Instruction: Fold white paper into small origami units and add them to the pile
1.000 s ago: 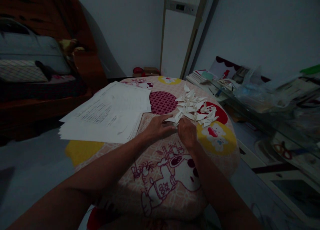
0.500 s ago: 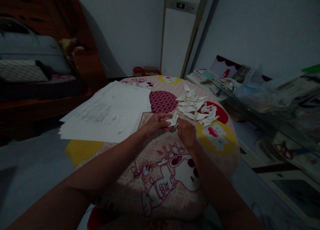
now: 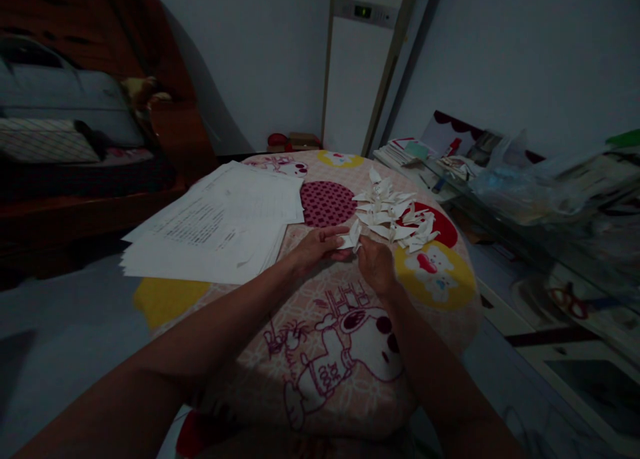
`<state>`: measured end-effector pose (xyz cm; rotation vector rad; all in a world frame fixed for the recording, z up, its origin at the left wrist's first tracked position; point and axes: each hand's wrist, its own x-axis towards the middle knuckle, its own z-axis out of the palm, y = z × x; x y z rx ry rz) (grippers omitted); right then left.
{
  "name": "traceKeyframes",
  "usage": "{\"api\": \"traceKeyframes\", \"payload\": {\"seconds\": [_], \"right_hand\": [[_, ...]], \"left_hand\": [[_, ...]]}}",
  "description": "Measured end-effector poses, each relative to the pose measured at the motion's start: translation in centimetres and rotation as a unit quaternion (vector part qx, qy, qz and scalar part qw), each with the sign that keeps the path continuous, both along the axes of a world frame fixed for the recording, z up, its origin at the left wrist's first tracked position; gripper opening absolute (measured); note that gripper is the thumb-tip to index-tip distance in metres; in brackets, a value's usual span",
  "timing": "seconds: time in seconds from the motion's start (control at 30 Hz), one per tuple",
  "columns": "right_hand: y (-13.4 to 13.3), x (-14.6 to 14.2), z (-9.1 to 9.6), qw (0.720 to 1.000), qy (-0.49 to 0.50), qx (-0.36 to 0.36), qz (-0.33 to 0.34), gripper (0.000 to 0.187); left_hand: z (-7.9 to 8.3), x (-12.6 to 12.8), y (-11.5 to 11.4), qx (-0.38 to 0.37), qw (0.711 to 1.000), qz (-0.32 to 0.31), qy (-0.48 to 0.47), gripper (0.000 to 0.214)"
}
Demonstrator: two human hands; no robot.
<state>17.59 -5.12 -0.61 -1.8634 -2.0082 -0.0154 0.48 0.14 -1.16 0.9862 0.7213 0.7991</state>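
Between my two hands, over the middle of the table, is a small white folded paper crane [image 3: 354, 236]. My left hand [image 3: 320, 247] pinches its left side between thumb and fingers. My right hand [image 3: 376, 263] is closed on its right edge, the fingers curled so that the tips are partly hidden. Just beyond my right hand lies a cluster of several finished-looking paper cranes [image 3: 393, 214], overlapping each other. Left of my left hand rests a fanned stack of printed paper sheets [image 3: 220, 222].
A patterned cloth [image 3: 320, 352] covers the round table. To the right, a glass-topped cabinet [image 3: 520, 246] carries papers and a plastic bag [image 3: 530, 186]; scissors [image 3: 569, 302] lie on its lower shelf. A wooden seat [image 3: 175, 132] with a grey bag [image 3: 90, 99] stands at the left.
Both hands have shifted very slightly to the right with the crane. Its upright part is now tilted more to the right; the hold by both hands persists.
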Motion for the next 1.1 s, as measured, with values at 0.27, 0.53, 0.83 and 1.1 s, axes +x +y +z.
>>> {"api": "traceKeyframes", "payload": {"seconds": [0.27,0.53,0.83,1.1], "right_hand": [[1.5,3.7,-1.4,0.989,0.118,-0.019,0.092,0.066],[1.6,4.6,-0.8,0.973,0.21,-0.022,0.088,0.068],[1.3,3.9,-0.1,0.955,0.274,-0.019,0.113,0.063],[1.8,3.2,-1.3,0.968,0.19,0.07,0.15,0.027]], "left_hand": [[-2.0,-1.3,2.3,0.246,0.934,0.092,0.242,0.027],[-2.5,-1.9,3.2,0.304,0.892,0.161,0.292,0.039],[-0.8,-2.2,2.2,0.356,0.899,-0.021,0.253,0.049],[-0.4,-1.2,0.9,0.479,0.779,0.012,0.405,0.051]]}}
